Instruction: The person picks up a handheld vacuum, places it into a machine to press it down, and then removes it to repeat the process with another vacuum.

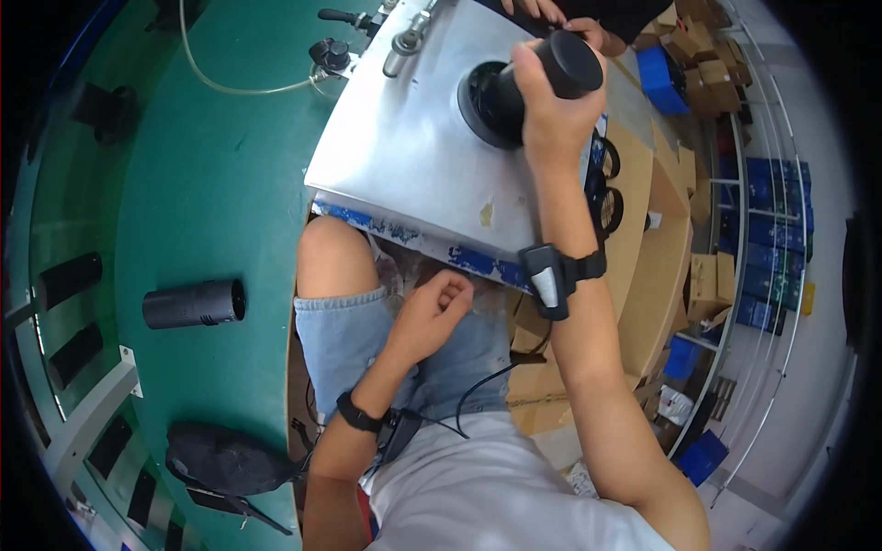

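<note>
My right hand (pixel 551 110) grips a black cylinder (pixel 574 62) that stands on a round black base (pixel 482 106) on the metal work table (pixel 404 156). My left hand (pixel 432 312) rests in my lap on my denim shorts (pixel 344 335), fingers curled, holding nothing that I can see. Both wrists carry black bands with small devices. Another person's hands (pixel 556 16) reach in at the far edge of the table, next to the cylinder.
A black tube (pixel 195 304) lies on the green floor at my left, with more black tubes (pixel 69 280) near the rack. A black bag (pixel 225 459) sits lower left. Cardboard boxes (pixel 648 248) and blue boxes on shelves (pixel 767 239) stand at the right. A hose (pixel 239 87) runs to a fitting.
</note>
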### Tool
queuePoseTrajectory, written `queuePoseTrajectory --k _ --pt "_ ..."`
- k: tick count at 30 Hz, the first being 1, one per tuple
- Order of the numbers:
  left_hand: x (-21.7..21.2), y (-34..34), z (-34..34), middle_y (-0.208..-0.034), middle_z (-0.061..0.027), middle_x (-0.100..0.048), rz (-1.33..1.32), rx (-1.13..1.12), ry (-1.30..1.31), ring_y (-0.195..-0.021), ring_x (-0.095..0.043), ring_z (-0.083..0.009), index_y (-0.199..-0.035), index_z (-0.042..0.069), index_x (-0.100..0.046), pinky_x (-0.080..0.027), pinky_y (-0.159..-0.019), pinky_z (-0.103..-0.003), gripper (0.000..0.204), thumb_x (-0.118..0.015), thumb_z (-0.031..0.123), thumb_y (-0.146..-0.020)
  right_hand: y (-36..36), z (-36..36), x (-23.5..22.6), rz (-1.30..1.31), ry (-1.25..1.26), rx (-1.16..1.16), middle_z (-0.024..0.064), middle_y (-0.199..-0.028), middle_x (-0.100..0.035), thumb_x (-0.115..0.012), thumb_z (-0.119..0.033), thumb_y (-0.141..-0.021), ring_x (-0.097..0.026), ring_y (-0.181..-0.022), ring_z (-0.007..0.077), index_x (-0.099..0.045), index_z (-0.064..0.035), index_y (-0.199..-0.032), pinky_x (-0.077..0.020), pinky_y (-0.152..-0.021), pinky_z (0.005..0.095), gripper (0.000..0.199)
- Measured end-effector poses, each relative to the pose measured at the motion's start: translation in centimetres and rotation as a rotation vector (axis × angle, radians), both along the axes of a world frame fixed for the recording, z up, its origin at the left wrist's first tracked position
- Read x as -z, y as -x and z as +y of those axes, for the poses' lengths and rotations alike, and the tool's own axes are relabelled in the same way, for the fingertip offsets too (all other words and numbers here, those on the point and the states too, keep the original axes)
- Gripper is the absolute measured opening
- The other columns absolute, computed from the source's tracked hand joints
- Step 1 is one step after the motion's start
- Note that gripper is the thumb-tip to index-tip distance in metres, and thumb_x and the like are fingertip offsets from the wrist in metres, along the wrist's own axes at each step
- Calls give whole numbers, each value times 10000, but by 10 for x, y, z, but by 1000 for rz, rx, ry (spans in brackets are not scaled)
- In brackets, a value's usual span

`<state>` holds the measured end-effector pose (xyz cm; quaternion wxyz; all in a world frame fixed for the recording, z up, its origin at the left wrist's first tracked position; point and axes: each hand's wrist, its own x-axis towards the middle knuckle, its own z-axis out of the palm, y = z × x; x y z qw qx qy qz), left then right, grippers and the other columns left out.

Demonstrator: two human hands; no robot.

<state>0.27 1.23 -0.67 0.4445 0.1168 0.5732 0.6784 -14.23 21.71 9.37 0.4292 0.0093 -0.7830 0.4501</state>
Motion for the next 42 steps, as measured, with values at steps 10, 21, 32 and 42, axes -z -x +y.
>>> queuePoseTrajectory --k 10,21,32,42 --pt "-14 3 -9 -880 -47 -640 -127 -27 -164 -814 -591 -86 -1056 0 -590 -467 -725 -217 175 -554 94 -913 -6 -4 3 -26 80 -71 69 -889 -656 -675 -123 -831 -626 -842 155 -611 -1 -928 -489 -819 292 168" --pt "-121 168 -55 -801 -36 -629 483 -417 -166 -743 -553 -85 -940 -6 -629 -410 -674 -227 165 -543 133 -915 26 49 26 322 251 -1032 100 -1002 -601 -754 -128 -753 -591 -945 212 -502 -23 -1090 -463 -894 344 434" --pt "-105 145 -52 -799 -45 -614 348 -412 -181 -751 -551 -95 -982 -23 -612 -431 -715 -231 151 -513 83 -942 -4 16 -10 4 193 -247 84 -896 -597 -644 3 -807 -599 -818 159 -486 -24 -1124 -499 -787 284 355" --pt "-125 191 -47 -833 -51 -562 689 -359 -121 -764 -513 -110 -1030 -19 -584 -387 -712 -250 213 -462 139 -955 10 46 -8 -148 387 -799 116 -904 -548 -766 -125 -720 -563 -860 207 -438 -53 -1145 -489 -792 337 542"
